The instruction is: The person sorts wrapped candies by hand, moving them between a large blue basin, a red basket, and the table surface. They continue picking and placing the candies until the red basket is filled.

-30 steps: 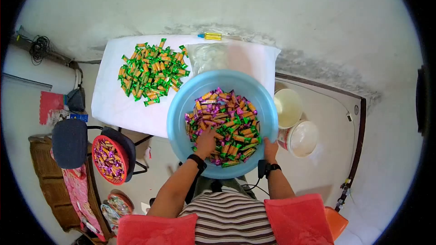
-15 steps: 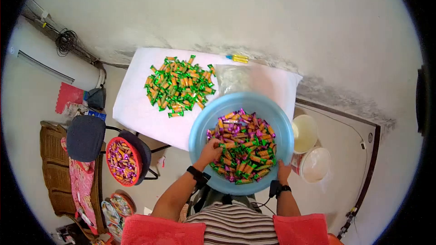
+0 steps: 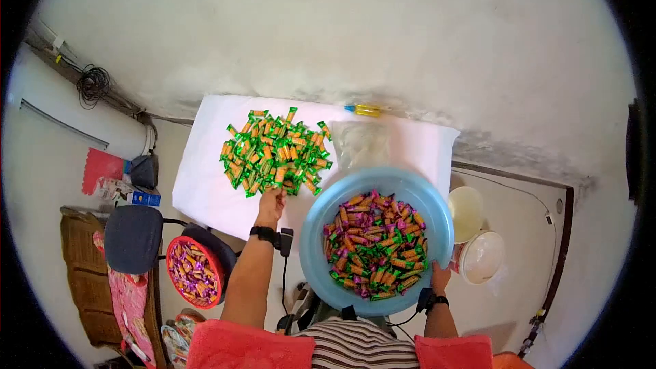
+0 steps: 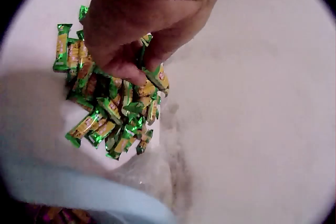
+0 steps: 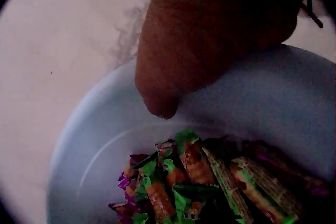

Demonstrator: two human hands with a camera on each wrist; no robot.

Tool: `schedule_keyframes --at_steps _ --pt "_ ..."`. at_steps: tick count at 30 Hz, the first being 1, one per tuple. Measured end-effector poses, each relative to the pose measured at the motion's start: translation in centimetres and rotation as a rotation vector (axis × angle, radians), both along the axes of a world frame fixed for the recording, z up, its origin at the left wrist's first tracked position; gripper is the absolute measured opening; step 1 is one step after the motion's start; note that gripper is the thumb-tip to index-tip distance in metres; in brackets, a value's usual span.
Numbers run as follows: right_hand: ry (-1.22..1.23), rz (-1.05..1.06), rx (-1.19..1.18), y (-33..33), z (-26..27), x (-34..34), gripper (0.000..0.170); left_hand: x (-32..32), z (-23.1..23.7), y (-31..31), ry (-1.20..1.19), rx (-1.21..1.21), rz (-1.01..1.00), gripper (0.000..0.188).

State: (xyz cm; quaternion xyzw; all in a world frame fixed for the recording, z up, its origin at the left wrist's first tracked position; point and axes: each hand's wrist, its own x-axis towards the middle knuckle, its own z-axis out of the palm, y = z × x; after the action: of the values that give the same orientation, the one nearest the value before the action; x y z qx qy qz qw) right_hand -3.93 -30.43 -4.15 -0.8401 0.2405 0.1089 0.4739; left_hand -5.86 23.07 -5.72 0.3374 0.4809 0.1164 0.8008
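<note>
Thumb over the wall of the round light-blue plastic basin (image 3: pixel 312 246), that's my right hand (image 3: pixel 441 275) gripping the edge nearest me on the right; its other fingers are hidden behind the rim. I'd say that hold steadies the tub; what bears its weight, I can't see. Inside lie mixed orange candies in purple and green wrappers (image 3: pixel 372 242), the green ones mostly toward me. And over to the left, my left hand (image 3: pixel 270 206) is at the white-covered bench (image 3: pixel 193 171), thumb and fingers pinching one green-ended orange candy (image 3: pixel 280 175), right at the near edge of a loose heap of green-wrapped candies (image 3: pixel 266 147), probably kept apart so colours don't mingle. Behind the basin, a clear plastic bag (image 3: pixel 352 142); farther back, a yellow blue-capped bottle (image 3: pixel 367 110), seemingly parked out of the way.
</note>
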Motion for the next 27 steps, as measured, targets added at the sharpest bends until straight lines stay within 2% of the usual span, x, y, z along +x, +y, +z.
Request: schedule_keyframes --at_steps 2,3,4,5,6,7,8,10,11,12,14,15,17,18,19,20,21,22,23,27 --pt "0.025 0.001 -0.051 0.1 0.4 -0.1 0.042 1.0 -1.5 1.7 -0.111 0.071 0.068 0.019" --pt "0.027 -0.002 -0.054 -0.2 -0.3 -0.1 0.042 1.4 -0.5 1.3 -0.033 0.128 0.119 0.039" --pt "-0.062 0.034 0.063 -0.8 -1.7 -0.2 0.041 1.4 -0.1 0.9 -0.029 0.125 0.117 0.039" --pt "-0.152 0.07 0.18 -1.7 -3.0 -0.5 0.041 1.4 0.3 0.4 0.079 0.158 0.072 0.045" --pt "-0.15 0.068 0.177 -1.4 -2.8 -0.5 0.041 1.4 0.9 -0.4 0.185 0.188 0.025 0.051" --pt "-0.101 0.013 0.155 -0.3 -1.9 -0.3 0.04 1.2 2.8 -2.0 0.213 0.232 -0.016 0.042" --pt "-0.048 -0.048 0.125 -0.2 -0.7 -0.2 0.039 0.8 3.6 -3.3 0.221 0.215 -0.034 0.042" --pt "-0.075 0.009 0.163 -2.3 -4.5 -0.6 0.037 -0.7 4.5 -6.6 0.129 0.507 -0.19 0.035" --pt "-0.052 0.024 0.092 -2.1 -2.8 -0.4 0.037 -1.1 5.7 -8.9 0.107 0.576 -0.21 0.025" --pt "-0.029 0.043 0.025 -0.8 -0.7 -0.2 0.037 -1.7 4.4 -10.7 0.106 0.557 -0.223 0.025" --pt "-0.037 0.031 0.014 -0.4 0.0 -0.1 0.038 -3.6 1.3 -13.7 -0.171 0.804 -0.473 0.021" --pt "-0.044 0.029 0.018 -0.2 0.2 -0.1 0.038 -4.0 1.9 -16.2 -0.052 0.777 -0.582 0.022" --pt "-0.055 0.02 0.088 -0.1 0.0 -0.2 0.038 -4.2 3.1 -20.2 -0.077 0.894 -0.885 0.031" --pt "-0.073 0.012 0.159 -0.4 -0.2 -0.3 0.038 -4.2 3.5 -22.1 -0.076 0.89 -0.886 0.031" --pt "-0.082 -0.047 -0.006 -3.1 -7.9 -1.0 0.035 -4.1 3.9 -23.8 0.023 1.005 -1.079 0.032" --pt "-0.084 -0.047 -0.008 -3.1 -6.7 -0.9 0.035 -4.0 4.0 -24.9 0.124 1.118 -1.27 0.034" --pt "-0.067 -0.027 0.088 -2.1 -4.1 -0.7 0.035 -4.2 2.9 -25.7 0.122 1.119 -1.268 0.034" --pt "-0.051 -0.007 0.185 -1.4 -2.5 -0.6 0.034 -4.7 1.0 -26.3 0.134 1.315 -1.261 0.034" --pt "-0.052 -0.007 0.187 -1.6 -2.7 -0.6 0.034 -4.9 -0.1 -26.7 0.147 1.511 -1.245 0.034" --pt "-0.048 0.025 0.23 -1.5 -2.6 -0.5 0.032 -4.5 0.1 -26.9 0.336 1.369 -1.322 0.031"
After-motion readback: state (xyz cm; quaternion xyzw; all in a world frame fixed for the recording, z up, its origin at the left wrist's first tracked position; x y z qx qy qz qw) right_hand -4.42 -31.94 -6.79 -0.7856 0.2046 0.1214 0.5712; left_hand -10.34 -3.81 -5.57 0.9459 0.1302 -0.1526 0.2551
